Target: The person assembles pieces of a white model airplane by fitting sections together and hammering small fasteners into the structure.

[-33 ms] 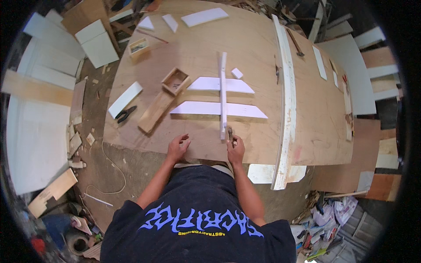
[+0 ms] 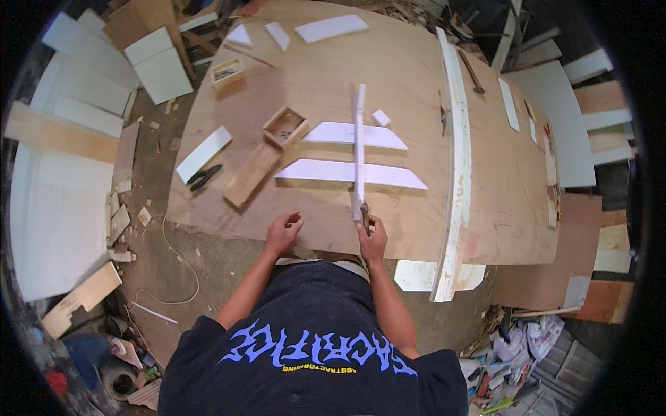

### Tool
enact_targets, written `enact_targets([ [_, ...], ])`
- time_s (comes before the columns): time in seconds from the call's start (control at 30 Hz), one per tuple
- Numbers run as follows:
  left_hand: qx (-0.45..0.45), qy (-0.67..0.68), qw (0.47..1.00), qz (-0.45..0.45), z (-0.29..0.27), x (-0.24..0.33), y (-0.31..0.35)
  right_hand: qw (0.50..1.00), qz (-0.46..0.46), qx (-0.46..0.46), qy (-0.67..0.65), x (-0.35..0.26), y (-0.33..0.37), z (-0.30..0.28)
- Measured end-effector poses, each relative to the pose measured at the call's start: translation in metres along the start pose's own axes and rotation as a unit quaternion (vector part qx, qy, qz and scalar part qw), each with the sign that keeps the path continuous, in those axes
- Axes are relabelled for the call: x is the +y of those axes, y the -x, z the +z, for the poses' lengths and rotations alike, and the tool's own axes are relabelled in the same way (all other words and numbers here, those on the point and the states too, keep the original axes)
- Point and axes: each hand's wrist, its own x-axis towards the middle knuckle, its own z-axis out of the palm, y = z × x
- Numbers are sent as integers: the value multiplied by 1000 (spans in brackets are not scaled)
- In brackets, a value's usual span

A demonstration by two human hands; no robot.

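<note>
My right hand [image 2: 372, 237] is closed around a hammer [image 2: 365, 210], its dark head up beside the near end of a narrow white upright strip [image 2: 359, 152]. That strip lies across two white boards with slanted ends, the farther board [image 2: 326, 132] and the longer nearer board [image 2: 312, 169]. My left hand [image 2: 283, 233] hovers at the table's near edge, fingers loosely bent and apart, with nothing visible in it. Left of the boards sits an open wooden box [image 2: 285, 127], touching a plain wood board [image 2: 254, 175]. A small white block [image 2: 381, 117] rests beyond the farther board.
Black-handled pliers [image 2: 205, 177] lie by a white board [image 2: 203, 154] on the plywood table [image 2: 402, 229]. A long white beam [image 2: 458, 166] crosses the right side and overhangs the near edge. Past it lies another hammer [image 2: 473, 73]. A small box of hardware [image 2: 227, 72] stands far left.
The whole view has shifted slightly, so the table's things appear a little farther right. My right hand still holds the hammer, and the boards keep their arrangement.
</note>
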Motion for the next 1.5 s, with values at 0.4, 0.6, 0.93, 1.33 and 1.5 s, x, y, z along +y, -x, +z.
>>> enact_targets([
  [0.4, 24, 21, 997, -77, -107, -63, 42, 966, -207, -132, 87, -68, 37, 133],
  [0.6, 1, 7, 997, -79, -106, -48, 31, 960, -235, -93, 120, -73, 4, 171],
  [0.93, 100, -30, 992, 67, -116, 7, -70, 987, -155, -43, -21, -153, -76, 183],
  [1.33, 119, -120, 977, 131, -115, 42, -207, 922, -197, -146, 301, -179, -234, 232],
  [1.5, 101, -106, 983, 116, -117, 30, -221, 864, -182, -191, 430, -179, -245, 249],
])
